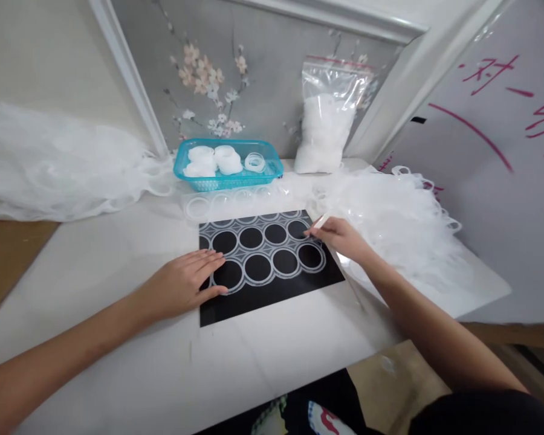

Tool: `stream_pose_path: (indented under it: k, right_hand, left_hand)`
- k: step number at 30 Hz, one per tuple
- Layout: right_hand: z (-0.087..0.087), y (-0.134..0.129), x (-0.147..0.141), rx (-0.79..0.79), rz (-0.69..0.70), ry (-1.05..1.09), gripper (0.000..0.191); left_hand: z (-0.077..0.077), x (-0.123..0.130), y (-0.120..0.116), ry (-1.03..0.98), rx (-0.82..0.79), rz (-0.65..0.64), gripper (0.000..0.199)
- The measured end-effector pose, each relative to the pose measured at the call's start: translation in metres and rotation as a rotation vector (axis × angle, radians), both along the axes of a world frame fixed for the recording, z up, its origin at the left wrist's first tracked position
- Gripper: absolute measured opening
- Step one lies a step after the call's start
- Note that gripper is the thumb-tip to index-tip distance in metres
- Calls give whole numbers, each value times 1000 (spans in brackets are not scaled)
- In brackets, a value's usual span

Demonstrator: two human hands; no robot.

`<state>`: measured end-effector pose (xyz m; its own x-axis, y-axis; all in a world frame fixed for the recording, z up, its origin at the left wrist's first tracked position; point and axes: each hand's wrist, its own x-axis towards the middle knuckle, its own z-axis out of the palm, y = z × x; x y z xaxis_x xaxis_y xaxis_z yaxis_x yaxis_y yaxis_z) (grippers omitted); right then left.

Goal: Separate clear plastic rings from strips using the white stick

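A translucent sheet of joined rings (pixel 266 250) lies on a black mat (pixel 272 296) in front of me. My left hand (pixel 191 279) rests flat at its left side, fingers stretched over the outer rings and thumb apart near the lower edge. At the sheet's right end, my right hand (pixel 347 237) pinches a slim white tool (pixel 321 221). The fingertips are close to the upper right ring, and the tool's exact kind is hard to make out.
Behind the mat stands a blue basket (pixel 229 181) with stacks of white rings. A clear zip bag (pixel 326 121) of white pieces leans at the back. Heaps of translucent ring sheets lie right (pixel 394 223) and left (pixel 58 163). A whiteboard (pixel 471 241) borders the right.
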<state>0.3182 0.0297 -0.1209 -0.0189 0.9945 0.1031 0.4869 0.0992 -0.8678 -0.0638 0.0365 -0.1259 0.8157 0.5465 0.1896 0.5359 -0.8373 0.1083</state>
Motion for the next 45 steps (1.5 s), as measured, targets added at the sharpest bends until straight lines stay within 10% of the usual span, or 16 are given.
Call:
stream_pose_path:
  k: [10,23,45]
  right_hand:
    - [-7,-9,14,24,270,-204,23]
    - [-12,-3,15,81,335,-294,25]
    - [-22,-4,1,140,274,-217,27]
  left_hand:
    - [4,66,17,65,-84,-90,67]
    - [22,98,51,130,-378,217,24]
    - [26,92,58,-65,-742,406,19]
